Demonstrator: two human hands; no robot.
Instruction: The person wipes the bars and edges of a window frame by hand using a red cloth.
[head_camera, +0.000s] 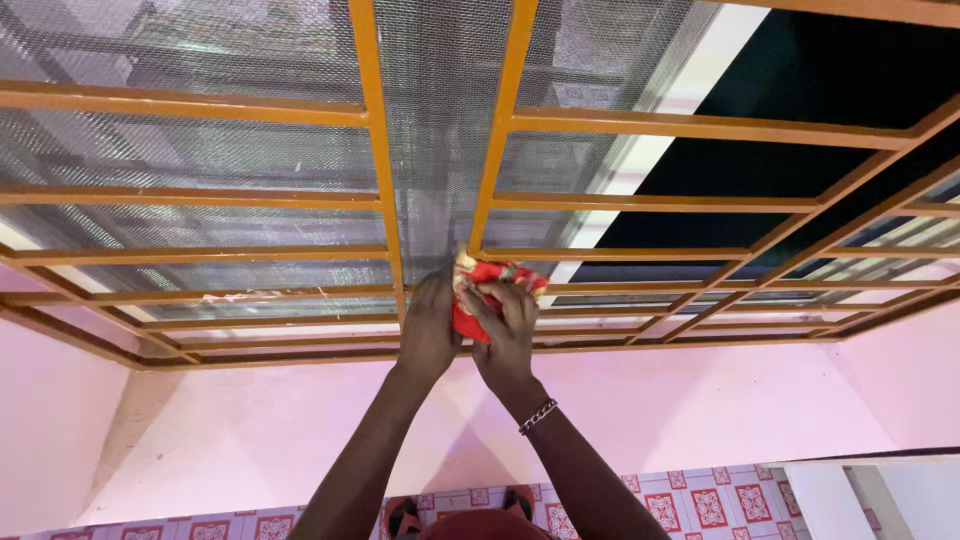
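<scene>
Both my hands reach to a window grille of orange bars (372, 120) backed by fine wire mesh (200, 160). A red and yellow patterned cloth (487, 275) is bunched against the lower bars near the middle upright. My right hand (505, 335), with a chain bracelet (537, 416) at the wrist, grips the cloth from below. My left hand (430, 325) presses beside it, fingers on the cloth's left edge and the bar.
A pink wall (250, 430) runs under the window. Red-patterned floor tiles (710, 505) and my feet in sandals (405, 518) show at the bottom. A white surface (880, 495) stands at the lower right. Dark open panes (800, 70) fill the upper right.
</scene>
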